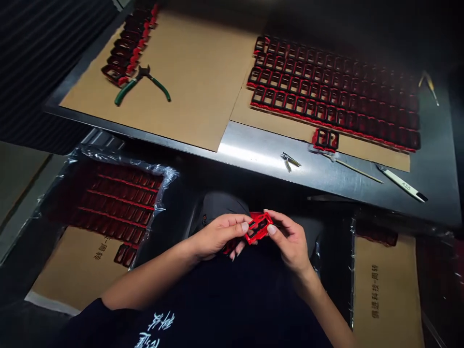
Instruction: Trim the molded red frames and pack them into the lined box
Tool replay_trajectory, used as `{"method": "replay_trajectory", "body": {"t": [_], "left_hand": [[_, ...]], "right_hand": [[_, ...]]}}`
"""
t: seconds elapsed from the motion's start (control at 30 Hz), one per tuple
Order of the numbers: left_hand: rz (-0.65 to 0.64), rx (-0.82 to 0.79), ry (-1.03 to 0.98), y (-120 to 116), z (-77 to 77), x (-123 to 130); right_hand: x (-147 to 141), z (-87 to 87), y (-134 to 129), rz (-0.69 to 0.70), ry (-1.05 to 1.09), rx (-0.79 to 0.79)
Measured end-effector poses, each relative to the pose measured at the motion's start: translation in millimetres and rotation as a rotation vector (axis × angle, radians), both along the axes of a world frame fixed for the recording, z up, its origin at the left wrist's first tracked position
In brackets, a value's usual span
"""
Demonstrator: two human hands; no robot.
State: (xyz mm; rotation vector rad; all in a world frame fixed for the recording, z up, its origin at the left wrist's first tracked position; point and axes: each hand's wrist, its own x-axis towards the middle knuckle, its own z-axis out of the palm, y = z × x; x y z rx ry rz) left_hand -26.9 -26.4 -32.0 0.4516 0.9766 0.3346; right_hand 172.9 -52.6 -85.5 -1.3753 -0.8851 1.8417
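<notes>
A small red frame part is held up in front of my body, below the table's front edge. My left hand pinches its left side between thumb and fingers. The thumb and fingers of my right hand grip its right side. More red and dark material shows behind and under my left hand, mostly hidden by the fingers, so I cannot tell how many pieces are there.
Rows of red-black frames cover cardboard on the metal table. Green-handled pliers, small nippers, a thin stick and a white-handled tool lie there. Plastic-lined boxes with cardboard stand on both sides.
</notes>
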Motion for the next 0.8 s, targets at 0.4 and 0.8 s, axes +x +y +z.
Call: {"method": "replay_trajectory", "body": {"t": [0.4,0.8], "left_hand": [[0.061,-0.256,-0.228,1.5,-6.6,5.0],[-0.09,-0.103,-0.18,1.8,-4.2,6.7]], "right_hand": [[0.0,-3.2,-6.5,-0.08,0.167,-0.13],[4.1,-27.5,-20.7,-0.108,0.208,0.017]]}}
